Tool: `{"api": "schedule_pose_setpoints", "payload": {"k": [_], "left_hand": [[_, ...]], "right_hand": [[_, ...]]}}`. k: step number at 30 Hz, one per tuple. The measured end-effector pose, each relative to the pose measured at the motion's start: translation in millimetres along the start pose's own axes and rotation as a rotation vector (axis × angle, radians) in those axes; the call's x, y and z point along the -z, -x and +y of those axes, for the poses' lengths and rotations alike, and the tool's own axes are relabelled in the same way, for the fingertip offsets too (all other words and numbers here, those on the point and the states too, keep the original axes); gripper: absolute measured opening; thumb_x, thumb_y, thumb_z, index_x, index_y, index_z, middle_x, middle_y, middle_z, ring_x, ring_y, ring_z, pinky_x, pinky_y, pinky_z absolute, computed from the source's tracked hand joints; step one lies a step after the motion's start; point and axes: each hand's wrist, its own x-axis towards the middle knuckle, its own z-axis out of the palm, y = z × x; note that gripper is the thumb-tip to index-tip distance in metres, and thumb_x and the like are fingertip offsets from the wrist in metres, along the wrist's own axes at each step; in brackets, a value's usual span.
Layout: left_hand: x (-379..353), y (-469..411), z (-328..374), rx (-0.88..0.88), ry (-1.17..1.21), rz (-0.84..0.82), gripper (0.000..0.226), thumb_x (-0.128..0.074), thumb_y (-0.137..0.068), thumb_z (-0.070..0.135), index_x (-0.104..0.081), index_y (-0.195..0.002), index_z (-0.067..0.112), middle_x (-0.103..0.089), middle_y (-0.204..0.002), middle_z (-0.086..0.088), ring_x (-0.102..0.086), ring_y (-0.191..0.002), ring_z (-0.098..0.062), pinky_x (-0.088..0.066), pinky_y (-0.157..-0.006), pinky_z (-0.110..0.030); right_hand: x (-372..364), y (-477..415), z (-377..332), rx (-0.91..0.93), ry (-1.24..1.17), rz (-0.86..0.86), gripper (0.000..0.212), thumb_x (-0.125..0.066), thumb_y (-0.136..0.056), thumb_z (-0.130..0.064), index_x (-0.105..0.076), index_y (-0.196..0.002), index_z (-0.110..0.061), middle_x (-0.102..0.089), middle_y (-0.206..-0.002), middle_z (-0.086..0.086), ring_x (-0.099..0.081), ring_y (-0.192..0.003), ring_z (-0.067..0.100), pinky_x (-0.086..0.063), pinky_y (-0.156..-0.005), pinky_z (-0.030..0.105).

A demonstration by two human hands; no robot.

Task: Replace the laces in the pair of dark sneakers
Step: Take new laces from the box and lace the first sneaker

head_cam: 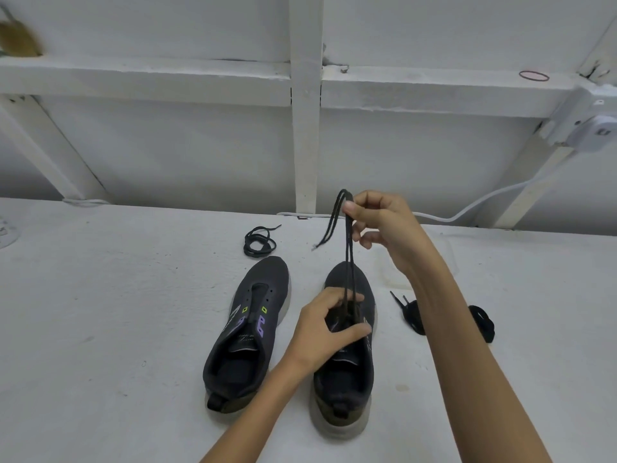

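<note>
Dark lace (347,242) pinched in the right hand (384,225), raised above the counter (117,312); both strands run taut down to the right sneaker (347,359), loose ends drooping over the fingers. Right grip narrow, thumb and forefinger closed on the lace. Left hand (325,329) rests on the right sneaker's eyelet area, fingers curled at the lace there; whether that grip actually holds the lace, cannot tell. Left sneaker (247,332) sits just beside, unlaced, opening empty. Coiled lace (260,241) lies past its toe. Black lace bundle (480,320) lies right of the forearm.
</note>
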Motion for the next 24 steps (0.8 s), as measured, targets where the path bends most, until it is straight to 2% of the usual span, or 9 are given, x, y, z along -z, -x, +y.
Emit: {"api": "schedule_pose_setpoints", "payload": {"k": [3, 8, 13, 18, 21, 24], "left_hand": [[-5.1, 4.7, -2.4, 0.034, 0.009, -0.019, 0.034, -0.079, -0.079, 0.021, -0.067, -0.111, 0.024, -0.065, -0.109, 0.015, -0.061, -0.107, -0.005, -0.044, -0.091, -0.013], [-5.7, 8.0, -4.6, 0.104, 0.038, -0.012, 0.037, -0.08, -0.078, 0.022, -0.064, -0.111, 0.026, -0.065, -0.11, 0.017, -0.059, -0.109, 0.0, -0.043, -0.091, -0.011], [-6.0, 8.0, -6.5, 0.143, 0.08, 0.006, 0.045, -0.082, -0.075, 0.016, -0.056, -0.111, 0.019, -0.065, -0.11, 0.015, -0.059, -0.109, 0.001, -0.042, -0.09, -0.009], [-5.8, 1.9, 8.1, 0.029, 0.081, -0.003, 0.038, -0.078, -0.078, 0.007, -0.053, -0.104, 0.019, -0.063, -0.122, 0.013, -0.057, -0.119, -0.005, -0.04, -0.097, -0.012], [1.3, -10.4, 29.4, -0.064, 0.06, -0.036, 0.038, -0.074, -0.083, 0.008, -0.058, -0.112, 0.025, -0.063, -0.123, 0.013, -0.056, -0.12, -0.006, -0.039, -0.1, -0.014], [11.1, -21.1, 35.1, -0.069, 0.041, -0.089, 0.05, -0.075, -0.081, 0.009, -0.054, -0.125, 0.022, -0.06, -0.126, 0.016, -0.051, -0.124, -0.003, -0.036, -0.106, -0.015]], "right_hand": [[-0.6, 3.3, -6.2, 0.017, 0.006, -0.027, 0.016, -0.066, -0.09, -0.009, -0.06, -0.076, -0.006, -0.054, -0.064, 0.004, -0.05, -0.049, 0.016, -0.034, -0.045, 0.023], [4.6, 3.8, -23.5, 0.064, -0.043, -0.047, 0.009, -0.064, -0.088, 0.002, -0.06, -0.079, 0.002, -0.05, -0.048, -0.004, -0.046, -0.043, 0.01, -0.033, -0.044, 0.018], [7.2, 6.8, -17.4, 0.032, -0.073, -0.058, 0.01, -0.064, -0.09, -0.004, -0.059, -0.081, 0.0, -0.05, -0.06, 0.004, -0.047, -0.048, 0.013, -0.036, -0.046, 0.02], [3.4, 10.3, -10.6, 0.0, 0.001, -0.044, 0.008, -0.06, -0.095, -0.012, -0.058, -0.091, -0.005, -0.059, -0.082, 0.008, -0.059, -0.06, 0.016, -0.045, -0.051, 0.026], [0.2, 11.9, -9.1, 0.001, 0.031, -0.059, 0.006, -0.059, -0.095, -0.01, -0.058, -0.096, -0.004, -0.06, -0.086, 0.008, -0.062, -0.065, 0.017, -0.049, -0.055, 0.028], [-0.3, 11.6, -10.5, 0.044, 0.018, -0.05, 0.007, -0.061, -0.094, -0.008, -0.059, -0.095, -0.001, -0.06, -0.081, 0.009, -0.061, -0.064, 0.02, -0.05, -0.055, 0.026]]}}
